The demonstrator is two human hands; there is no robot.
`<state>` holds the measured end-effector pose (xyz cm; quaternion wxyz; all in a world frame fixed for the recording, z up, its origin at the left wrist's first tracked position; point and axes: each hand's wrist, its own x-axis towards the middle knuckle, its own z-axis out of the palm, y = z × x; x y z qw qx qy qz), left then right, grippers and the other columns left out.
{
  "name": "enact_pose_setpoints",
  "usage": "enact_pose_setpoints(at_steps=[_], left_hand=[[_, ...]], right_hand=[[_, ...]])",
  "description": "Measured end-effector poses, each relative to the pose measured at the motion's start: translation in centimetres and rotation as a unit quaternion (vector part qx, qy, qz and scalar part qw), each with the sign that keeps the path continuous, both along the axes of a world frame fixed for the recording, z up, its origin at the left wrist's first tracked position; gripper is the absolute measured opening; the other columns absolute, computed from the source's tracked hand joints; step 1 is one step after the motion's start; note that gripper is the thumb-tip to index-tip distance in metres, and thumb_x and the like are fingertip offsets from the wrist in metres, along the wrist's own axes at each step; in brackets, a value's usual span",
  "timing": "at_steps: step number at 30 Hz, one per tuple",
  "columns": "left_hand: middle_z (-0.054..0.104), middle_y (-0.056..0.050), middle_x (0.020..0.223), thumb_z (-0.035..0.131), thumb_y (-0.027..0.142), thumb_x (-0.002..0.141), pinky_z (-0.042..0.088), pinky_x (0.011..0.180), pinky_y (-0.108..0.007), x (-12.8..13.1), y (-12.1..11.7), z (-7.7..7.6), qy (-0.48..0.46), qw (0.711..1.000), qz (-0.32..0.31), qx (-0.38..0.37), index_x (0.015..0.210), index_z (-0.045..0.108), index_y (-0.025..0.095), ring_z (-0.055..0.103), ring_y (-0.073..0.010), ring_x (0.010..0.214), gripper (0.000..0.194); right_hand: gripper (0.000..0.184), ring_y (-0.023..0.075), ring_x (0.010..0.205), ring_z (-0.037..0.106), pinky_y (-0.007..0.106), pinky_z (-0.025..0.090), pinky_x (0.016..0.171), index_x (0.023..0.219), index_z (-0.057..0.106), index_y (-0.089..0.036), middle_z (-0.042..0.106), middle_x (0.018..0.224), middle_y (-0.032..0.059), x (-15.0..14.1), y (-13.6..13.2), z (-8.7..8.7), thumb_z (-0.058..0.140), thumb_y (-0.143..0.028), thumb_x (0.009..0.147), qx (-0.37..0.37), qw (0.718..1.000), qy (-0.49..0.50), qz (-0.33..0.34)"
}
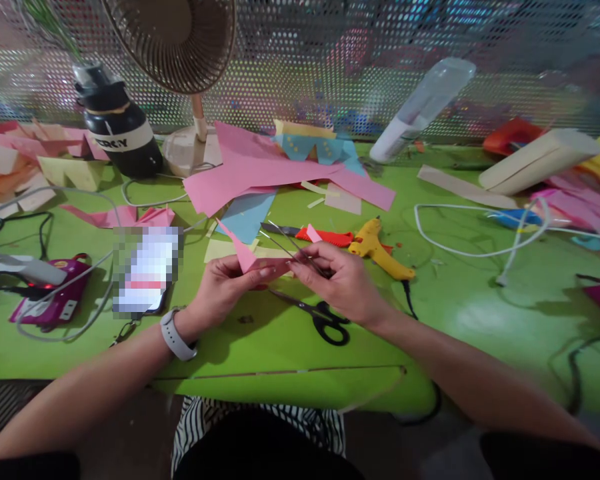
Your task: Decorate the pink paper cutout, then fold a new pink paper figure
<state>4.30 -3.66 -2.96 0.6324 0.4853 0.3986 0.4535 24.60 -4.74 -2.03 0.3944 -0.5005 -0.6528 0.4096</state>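
My left hand (225, 288) pinches a pointed piece of pink paper (245, 257) above the green table (480, 313); a pale watch sits on that wrist. My right hand (343, 280) is closed on thin metal tweezers (293, 247) whose tips reach up and left, and its fingers also touch the pink paper. Black-handled scissors (320, 317) lie on the table right under my right hand.
A yellow glue gun (377, 250), an orange-handled cutter (325, 235), pink and blue paper sheets (260, 170), a desk fan (180, 47), a black bottle (117, 123), a phone (147, 270), a pink device (55, 300) and white cables (480, 233) lie around.
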Motion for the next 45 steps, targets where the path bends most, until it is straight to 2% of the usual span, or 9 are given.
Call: enact_pose_setpoints(at_steps=[6, 11, 14, 19, 24, 28, 31, 37, 45], left_hand=[[0.078, -0.005, 0.095, 0.083, 0.027, 0.071, 0.059, 0.076, -0.030, -0.4, 0.1, 0.4, 0.013, 0.998, -0.051, 0.019, 0.094, 0.080, 0.024, 0.070, -0.0178, 0.081, 0.023], [0.076, -0.002, 0.084, 0.083, 0.034, 0.073, 0.060, 0.069, -0.026, -0.9, 1.2, 0.1, -0.077, 0.993, 0.035, -0.086, 0.081, 0.078, 0.022, 0.069, -0.0138, 0.074, 0.016], [0.073, 0.001, 0.079, 0.083, 0.031, 0.075, 0.060, 0.076, -0.023, -1.2, 2.2, 0.0, -0.148, 0.977, 0.083, -0.133, 0.080, 0.075, 0.020, 0.069, -0.0102, 0.073, 0.015], [0.072, 0.003, 0.080, 0.081, 0.024, 0.077, 0.059, 0.077, -0.019, -1.4, 2.8, -0.1, -0.195, 0.967, 0.100, -0.133, 0.084, 0.072, 0.019, 0.070, -0.0079, 0.074, 0.012], [0.074, 0.003, 0.084, 0.081, 0.026, 0.077, 0.059, 0.078, -0.020, -1.4, 2.6, -0.1, -0.173, 0.971, 0.098, -0.132, 0.089, 0.071, 0.021, 0.071, -0.0092, 0.077, 0.017], [0.075, 0.003, 0.090, 0.080, 0.029, 0.077, 0.059, 0.077, -0.025, -1.3, 2.6, -0.3, -0.164, 0.972, 0.104, -0.133, 0.093, 0.072, 0.024, 0.072, -0.0113, 0.080, 0.018], [0.074, 0.005, 0.084, 0.081, 0.028, 0.077, 0.056, 0.073, -0.021, -1.2, 2.7, -0.3, -0.158, 0.973, 0.120, -0.118, 0.088, 0.072, 0.024, 0.070, -0.0092, 0.077, 0.015], [0.073, 0.004, 0.085, 0.076, 0.024, 0.080, 0.046, 0.062, -0.015, -1.1, 2.7, 0.1, -0.136, 0.973, 0.148, -0.111, 0.082, 0.073, 0.024, 0.066, -0.0081, 0.077, 0.004], [0.072, 0.003, 0.084, 0.079, 0.020, 0.077, 0.051, 0.068, -0.018, -1.1, 2.4, -0.2, -0.176, 0.970, 0.112, -0.126, 0.081, 0.072, 0.022, 0.067, -0.0096, 0.081, 0.008]], right_hand=[[0.027, 0.0138, 0.059, 0.061, 0.027, 0.049, 0.054, 0.092, 0.064, -0.018, 0.069, 0.070, 0.0014, 0.6, 0.4, 0.2, 0.066, -0.044, 0.086, 0.049, 0.998, -0.022, -0.027], [0.033, 0.0127, 0.055, 0.055, 0.027, 0.044, 0.051, 0.106, 0.063, -0.020, 0.066, 0.070, -0.0001, 2.0, 0.9, 1.3, 0.062, -0.048, 0.089, 0.091, 0.993, -0.028, -0.070], [0.027, 0.0110, 0.049, 0.048, 0.026, 0.038, 0.049, 0.099, 0.066, -0.021, 0.059, 0.060, -0.0030, 3.2, 1.4, 1.7, 0.060, -0.046, 0.092, 0.103, 0.987, -0.123, -0.009], [0.019, 0.0155, 0.062, 0.059, 0.028, 0.039, 0.058, 0.090, 0.070, -0.023, 0.068, 0.071, 0.0013, 3.4, 1.8, 1.5, 0.067, -0.041, 0.086, 0.116, 0.912, -0.360, 0.155], [0.026, 0.0218, 0.082, 0.065, 0.032, 0.044, 0.066, 0.106, 0.070, -0.025, 0.073, 0.103, 0.0069, 4.9, 1.9, 2.6, 0.057, -0.041, 0.092, 0.157, 0.881, -0.434, 0.105], [0.034, 0.0254, 0.081, 0.064, 0.033, 0.042, 0.060, 0.113, 0.068, -0.025, 0.072, 0.108, 0.0087, 9.8, 2.9, 3.7, 0.063, -0.037, 0.081, 0.107, 0.830, -0.547, -0.003], [0.036, 0.0244, 0.070, 0.062, 0.032, 0.039, 0.054, 0.101, 0.070, -0.022, 0.072, 0.096, 0.0105, 12.3, 3.9, 3.4, 0.070, -0.037, 0.069, 0.005, 0.797, -0.603, -0.016], [0.020, 0.0244, 0.073, 0.062, 0.031, 0.035, 0.050, 0.083, 0.064, -0.019, 0.068, 0.093, 0.0127, 11.8, 5.0, 2.5, 0.063, -0.033, 0.069, -0.119, 0.742, -0.660, 0.011], [0.018, 0.0237, 0.073, 0.062, 0.033, 0.032, 0.054, 0.073, 0.055, -0.021, 0.068, 0.089, 0.0159, 12.3, 5.0, 2.6, 0.062, -0.037, 0.074, -0.078, 0.766, -0.637, -0.035]])
